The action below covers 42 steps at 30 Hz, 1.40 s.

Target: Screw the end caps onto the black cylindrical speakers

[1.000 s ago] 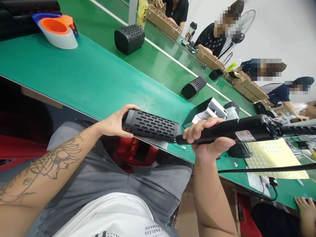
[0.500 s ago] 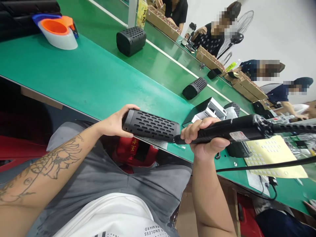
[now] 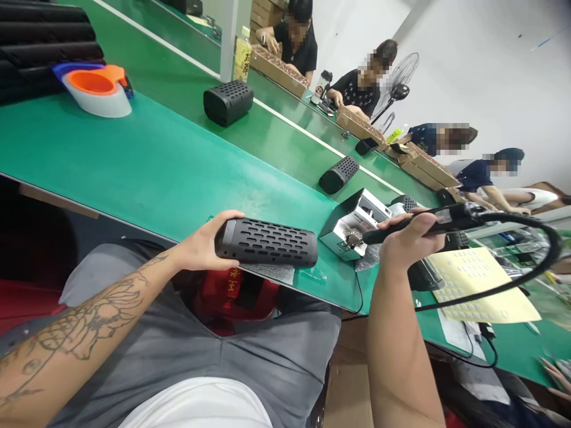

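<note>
In the head view, my left hand (image 3: 207, 242) is closed around the left end of a black perforated speaker housing (image 3: 274, 242). The housing lies on its side at the table's front edge. My right hand (image 3: 408, 241) grips a black electric screwdriver (image 3: 448, 219) with a cable looping from its rear end. The screwdriver's tip is at the front of a small white and black screw feeder (image 3: 345, 229); whether it touches a screw is too small to tell. Under the housing, a clear plastic bag (image 3: 272, 273) lies at the edge.
An orange and white tape dispenser (image 3: 100, 95) stands at the left. Black speakers (image 3: 228, 102) rest on the green surface (image 3: 178, 160) further back. A yellow sticker sheet (image 3: 486, 285) lies at the right. Co-workers sit across the table behind cardboard boxes (image 3: 281, 71).
My right hand has lifted the screwdriver off the housing's right end and moved it right to the screw feeder. My left hand still holds the housing, and the view has shifted slightly.
</note>
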Available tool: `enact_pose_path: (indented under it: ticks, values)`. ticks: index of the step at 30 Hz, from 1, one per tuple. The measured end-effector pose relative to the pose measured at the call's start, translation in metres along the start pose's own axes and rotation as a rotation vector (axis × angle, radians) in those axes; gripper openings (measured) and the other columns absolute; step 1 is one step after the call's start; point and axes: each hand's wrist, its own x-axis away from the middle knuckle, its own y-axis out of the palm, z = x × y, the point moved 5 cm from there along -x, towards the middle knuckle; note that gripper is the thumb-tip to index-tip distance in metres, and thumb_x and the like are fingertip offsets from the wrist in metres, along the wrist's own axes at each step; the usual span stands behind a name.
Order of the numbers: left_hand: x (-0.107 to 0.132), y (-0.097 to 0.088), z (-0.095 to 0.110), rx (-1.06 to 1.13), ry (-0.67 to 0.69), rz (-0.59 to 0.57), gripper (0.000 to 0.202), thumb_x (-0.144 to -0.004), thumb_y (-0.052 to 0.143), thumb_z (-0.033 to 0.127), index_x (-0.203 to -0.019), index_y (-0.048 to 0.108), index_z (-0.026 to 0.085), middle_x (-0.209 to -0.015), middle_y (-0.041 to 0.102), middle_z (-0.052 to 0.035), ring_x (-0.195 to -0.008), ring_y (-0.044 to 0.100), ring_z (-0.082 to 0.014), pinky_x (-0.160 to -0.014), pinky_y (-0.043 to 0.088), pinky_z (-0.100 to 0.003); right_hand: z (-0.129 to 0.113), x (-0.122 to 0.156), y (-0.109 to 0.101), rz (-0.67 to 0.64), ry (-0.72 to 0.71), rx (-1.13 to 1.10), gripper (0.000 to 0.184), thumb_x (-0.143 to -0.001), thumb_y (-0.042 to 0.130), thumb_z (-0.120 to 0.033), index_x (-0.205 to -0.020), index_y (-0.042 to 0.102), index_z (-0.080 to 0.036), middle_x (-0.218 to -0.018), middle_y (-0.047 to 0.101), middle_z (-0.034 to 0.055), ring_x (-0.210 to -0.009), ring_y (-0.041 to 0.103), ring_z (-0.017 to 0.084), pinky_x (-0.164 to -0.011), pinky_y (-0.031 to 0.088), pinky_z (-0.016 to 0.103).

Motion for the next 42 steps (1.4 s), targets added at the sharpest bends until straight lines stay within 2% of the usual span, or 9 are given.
enact_pose_path:
  ticks: [5, 9, 12, 15, 18, 21, 27, 37, 42]
  values:
    - [0.004, 0.002, -0.006, -0.028, 0.027, 0.005, 0.11, -0.083, 0.096, 0.06, -0.178, 0.049, 0.03, -0.172, 0.067, -0.0141, -0.152, 0.073, -0.0411, -0.129, 0.065, -0.05, 0.013, 0.014, 0.0, -0.036, 0.06, -0.021, 0.071, -0.098, 0.075, -0.098, -0.094, 0.064, -0.028, -0.055, 0.055, -0.0096, -0.039, 0.057, 0.018, -0.041, 0.049, 0.032]
    - [0.003, 0.002, -0.006, -0.024, 0.012, -0.008, 0.113, -0.082, 0.097, 0.059, -0.179, 0.046, 0.031, -0.174, 0.065, -0.0147, -0.154, 0.072, -0.0418, -0.131, 0.064, -0.051, -0.003, 0.023, -0.001, -0.094, 0.079, -0.061, 0.069, -0.109, 0.066, -0.094, -0.101, 0.07, -0.025, -0.058, 0.058, -0.0063, -0.042, 0.058, 0.018, -0.041, 0.049, 0.031]
    - [0.003, 0.004, -0.003, -0.027, -0.005, -0.015, 0.114, -0.082, 0.097, 0.057, -0.18, 0.045, 0.031, -0.175, 0.065, -0.0145, -0.154, 0.072, -0.0418, -0.132, 0.063, -0.052, -0.029, 0.032, 0.002, -0.161, 0.093, -0.148, 0.063, -0.114, 0.064, -0.088, -0.107, 0.073, -0.026, -0.062, 0.06, -0.0043, -0.046, 0.061, 0.019, -0.044, 0.055, 0.033]
    - [0.004, 0.004, 0.002, -0.032, 0.022, -0.008, 0.112, -0.085, 0.095, 0.055, -0.18, 0.043, 0.03, -0.175, 0.063, -0.0145, -0.154, 0.072, -0.0401, -0.134, 0.06, -0.051, -0.065, 0.047, 0.01, -0.196, 0.187, -0.245, 0.062, -0.109, 0.07, -0.09, -0.108, 0.074, -0.028, -0.063, 0.059, -0.0064, -0.044, 0.06, 0.019, -0.046, 0.058, 0.035]
    - [0.005, 0.004, 0.005, -0.03, 0.065, 0.006, 0.108, -0.088, 0.094, 0.052, -0.18, 0.042, 0.029, -0.174, 0.064, -0.0145, -0.152, 0.074, -0.0381, -0.134, 0.06, -0.049, -0.101, 0.071, 0.035, -0.375, 0.273, -0.418, 0.066, -0.101, 0.071, -0.097, -0.108, 0.078, -0.031, -0.062, 0.062, -0.0067, -0.041, 0.059, 0.019, -0.044, 0.057, 0.035]
    - [0.004, 0.004, 0.006, -0.036, 0.08, 0.011, 0.109, -0.086, 0.095, 0.049, -0.18, 0.042, 0.029, -0.173, 0.065, -0.0144, -0.15, 0.075, -0.0382, -0.133, 0.061, -0.049, -0.123, 0.096, 0.064, -0.495, 0.292, -0.54, 0.062, -0.098, 0.079, -0.093, -0.107, 0.081, -0.032, -0.062, 0.068, -0.0055, -0.04, 0.059, 0.02, -0.044, 0.057, 0.037]
    - [0.001, 0.005, 0.008, -0.048, 0.069, 0.011, 0.112, -0.08, 0.099, 0.043, -0.178, 0.045, 0.028, -0.172, 0.067, -0.0144, -0.147, 0.078, -0.0387, -0.127, 0.066, -0.047, -0.123, 0.123, 0.098, -0.527, 0.347, -0.591, 0.063, -0.093, 0.091, -0.089, -0.108, 0.081, -0.029, -0.065, 0.073, -0.0056, -0.043, 0.064, 0.02, -0.048, 0.063, 0.037]
    - [0.0, 0.005, 0.008, -0.026, 0.073, 0.009, 0.113, -0.08, 0.101, 0.046, -0.178, 0.049, 0.028, -0.175, 0.067, -0.0151, -0.152, 0.077, -0.0398, -0.129, 0.065, -0.047, -0.116, 0.128, 0.113, -0.573, 0.449, -0.597, 0.07, -0.083, 0.099, -0.092, -0.094, 0.075, -0.027, -0.059, 0.07, -0.0058, -0.039, 0.062, 0.019, -0.044, 0.061, 0.035]
    - [0.0, 0.005, 0.01, -0.018, 0.061, 0.009, 0.113, -0.078, 0.102, 0.047, -0.177, 0.05, 0.028, -0.176, 0.067, -0.0145, -0.153, 0.076, -0.0399, -0.131, 0.064, -0.047, -0.118, 0.127, 0.118, -0.704, 0.42, -0.677, 0.061, -0.084, 0.103, -0.084, -0.093, 0.08, -0.027, -0.059, 0.071, -0.0045, -0.04, 0.064, 0.02, -0.045, 0.063, 0.036]
